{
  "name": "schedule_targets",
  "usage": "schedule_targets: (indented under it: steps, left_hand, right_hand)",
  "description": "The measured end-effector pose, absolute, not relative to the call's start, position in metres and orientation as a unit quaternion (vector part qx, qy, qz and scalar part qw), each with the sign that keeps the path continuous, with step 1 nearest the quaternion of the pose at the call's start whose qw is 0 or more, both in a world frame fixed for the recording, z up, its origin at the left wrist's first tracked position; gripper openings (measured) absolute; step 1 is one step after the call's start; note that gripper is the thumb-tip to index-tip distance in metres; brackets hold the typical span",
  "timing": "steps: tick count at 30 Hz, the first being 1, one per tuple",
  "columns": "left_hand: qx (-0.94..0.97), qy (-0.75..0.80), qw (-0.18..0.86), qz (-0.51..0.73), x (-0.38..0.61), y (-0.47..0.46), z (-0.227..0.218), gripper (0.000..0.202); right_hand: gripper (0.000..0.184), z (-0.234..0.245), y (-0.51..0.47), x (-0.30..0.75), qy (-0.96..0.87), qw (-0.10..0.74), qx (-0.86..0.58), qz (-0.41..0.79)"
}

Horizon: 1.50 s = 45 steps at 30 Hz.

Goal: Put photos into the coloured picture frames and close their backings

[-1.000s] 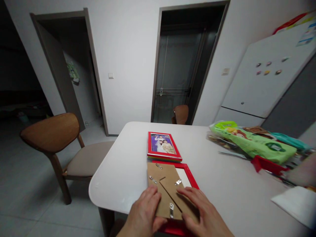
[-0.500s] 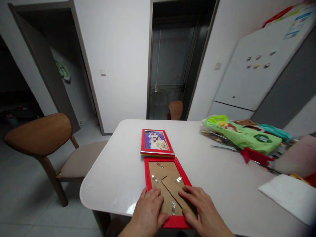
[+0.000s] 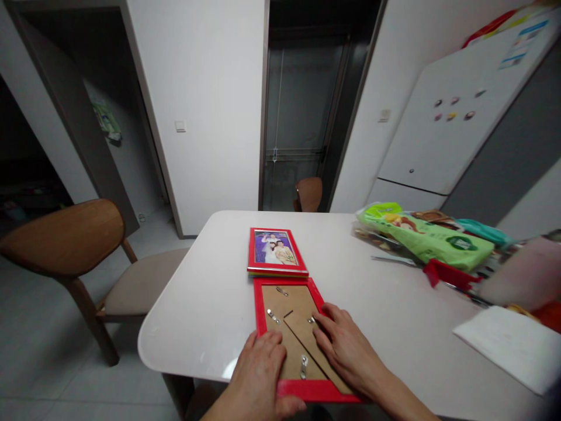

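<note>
A red picture frame (image 3: 262,313) lies face down on the white table (image 3: 210,316) near its front edge, its brown cardboard backing (image 3: 291,321) with metal clips showing. My left hand (image 3: 262,365) rests flat on the backing's near left part, thumb at the frame's bottom edge. My right hand (image 3: 348,348) lies on the backing's right side, its fingertips at the right-hand metal clip. Just beyond stands a stack of red frames (image 3: 275,251) lying flat, the top one showing a photo of two people.
A green plastic package (image 3: 427,237), a red object (image 3: 447,273) and other clutter lie at the table's right. White paper (image 3: 512,345) lies at the near right. A wooden chair (image 3: 83,257) stands left of the table. A white fridge (image 3: 456,128) is at the back right.
The backing has gone from lying askew over the frame to sitting inside it. My right hand has slid forward to the right-hand clip. The camera has tilted slightly.
</note>
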<state>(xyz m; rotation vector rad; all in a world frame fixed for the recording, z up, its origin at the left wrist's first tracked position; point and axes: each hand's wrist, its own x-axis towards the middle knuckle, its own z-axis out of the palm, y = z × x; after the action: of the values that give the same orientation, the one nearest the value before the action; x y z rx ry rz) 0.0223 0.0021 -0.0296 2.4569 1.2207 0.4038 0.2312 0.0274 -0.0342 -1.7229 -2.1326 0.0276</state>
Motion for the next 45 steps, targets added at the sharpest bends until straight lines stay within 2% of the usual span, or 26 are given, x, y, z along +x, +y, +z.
schedule_targets:
  steps: [9, 13, 18, 24, 32, 39, 45]
  left_hand:
    - [0.874, 0.428, 0.187, 0.135, 0.021, 0.003, -0.031, 0.066]
    - [0.879, 0.417, 0.184, 0.138, 0.019, 0.004, -0.031, 0.065]
    - [0.874, 0.425, 0.193, 0.138, 0.019, 0.004, -0.026, 0.066]
    - [0.863, 0.433, 0.23, 0.119, 0.019, 0.003, -0.01, 0.056]
    - [0.866, 0.43, 0.231, 0.107, 0.019, 0.001, -0.003, 0.044]
    - [0.874, 0.421, 0.213, 0.118, 0.016, 0.002, -0.007, 0.04]
    - [0.874, 0.423, 0.212, 0.114, 0.017, 0.001, -0.006, 0.037]
  right_hand:
    - [0.029, -0.034, 0.03, 0.233, -0.769, 0.183, -0.613, 0.011]
    - [0.032, -0.025, 0.052, 0.216, -0.77, 0.193, -0.608, 0.027]
    - [0.026, -0.024, 0.093, 0.189, -0.759, 0.194, -0.62, 0.054]
    - [0.024, -0.035, 0.119, 0.183, -0.699, 0.182, -0.689, 0.062]
    - [0.017, -0.034, 0.129, 0.182, -0.668, 0.173, -0.721, 0.063]
    - [0.024, -0.027, 0.092, 0.174, -0.761, 0.205, -0.612, 0.066]
    - [0.024, -0.03, 0.064, 0.165, -0.819, 0.199, -0.534, 0.07]
